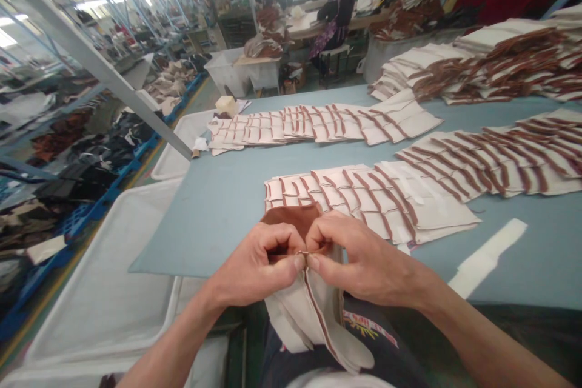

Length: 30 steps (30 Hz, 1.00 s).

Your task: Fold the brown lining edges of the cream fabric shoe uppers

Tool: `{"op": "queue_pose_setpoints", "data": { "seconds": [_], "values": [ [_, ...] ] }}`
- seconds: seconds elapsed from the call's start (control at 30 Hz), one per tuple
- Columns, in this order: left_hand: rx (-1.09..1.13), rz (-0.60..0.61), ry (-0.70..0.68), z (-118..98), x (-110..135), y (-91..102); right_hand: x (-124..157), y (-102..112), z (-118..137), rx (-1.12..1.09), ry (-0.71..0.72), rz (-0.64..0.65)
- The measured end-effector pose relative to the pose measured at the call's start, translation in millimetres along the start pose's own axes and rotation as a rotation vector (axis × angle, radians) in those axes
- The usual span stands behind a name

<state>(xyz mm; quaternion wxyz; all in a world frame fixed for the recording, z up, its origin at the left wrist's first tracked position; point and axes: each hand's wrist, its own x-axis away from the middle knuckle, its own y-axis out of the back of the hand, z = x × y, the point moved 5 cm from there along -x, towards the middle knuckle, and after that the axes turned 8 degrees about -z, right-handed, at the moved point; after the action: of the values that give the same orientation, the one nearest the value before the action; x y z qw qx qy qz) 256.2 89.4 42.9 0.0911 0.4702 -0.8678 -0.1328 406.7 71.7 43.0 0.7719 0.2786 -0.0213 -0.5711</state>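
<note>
My left hand (261, 264) and my right hand (359, 257) are both closed in a pinch on one cream fabric piece with a brown zipper (313, 309). The thumbs and forefingers meet at a small metal zipper part between them. A brown flap of the piece (291, 216) sticks up behind my fingers, and its cream lower end hangs down over my lap. Just beyond my hands lies a fanned row of similar cream pieces with brown strips (364, 197) on the light blue table (218, 212).
More fanned rows lie farther back (318, 124) and at the right (504, 157), with tall stacks (491, 63) behind them. A white strip (488, 257) lies at the table's near right. White trays (113, 291) stand at my left. Other people sit at far tables (339, 9).
</note>
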Motion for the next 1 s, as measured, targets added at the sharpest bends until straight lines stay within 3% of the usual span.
{"op": "queue_pose_setpoints", "data": {
  "seconds": [0.13, 0.27, 0.57, 0.8, 1.0],
  "values": [
    [-0.258, 0.04, -0.097, -17, 2, 0.4, 5, 7, 4, 0.096, 0.062, -0.013],
    [-0.453, -0.014, -0.196, -32, -1, -1.3, 8, 12, 2, 0.182, 0.08, -0.045],
    [-0.64, 0.015, -0.345, -39, -6, -10.1, 5, 19, -5, 0.281, 0.025, -0.029],
    [-0.643, -0.005, -0.57, -39, -8, -13.7, 1, 23, -9, 0.177, -0.062, 0.026],
    [-0.92, 0.018, -0.741, -26, -3, -15.1, -2, 26, -19, -0.036, -0.216, 0.1]
  ]
}}
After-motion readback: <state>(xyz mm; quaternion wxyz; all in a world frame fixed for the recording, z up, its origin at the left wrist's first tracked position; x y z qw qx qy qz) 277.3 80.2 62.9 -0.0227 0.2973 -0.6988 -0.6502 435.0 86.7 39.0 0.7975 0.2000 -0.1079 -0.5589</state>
